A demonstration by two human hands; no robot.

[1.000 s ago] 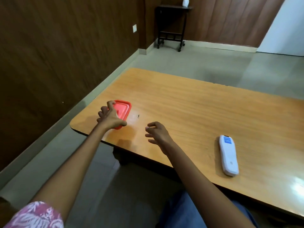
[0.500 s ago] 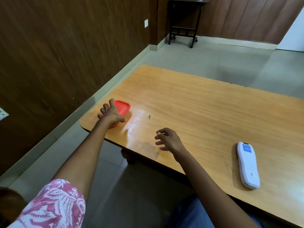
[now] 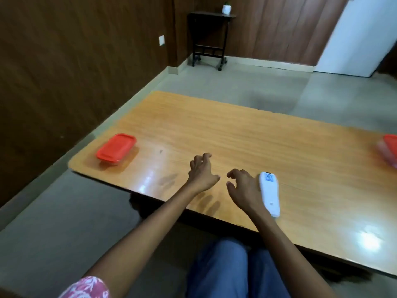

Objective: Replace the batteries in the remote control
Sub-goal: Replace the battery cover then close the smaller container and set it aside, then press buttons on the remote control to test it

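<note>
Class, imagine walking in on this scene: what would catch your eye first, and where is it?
Probably the bright red lidded container near the wooden table's left corner. Next, the white remote control lying face down near the front edge, with the right hand beside it and the left hand hovering empty.

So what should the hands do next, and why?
Probably the right hand should close on the white remote and lift it. It lies flat on the table, label side up, right beside that open hand, and neither hand holds anything yet.
</note>
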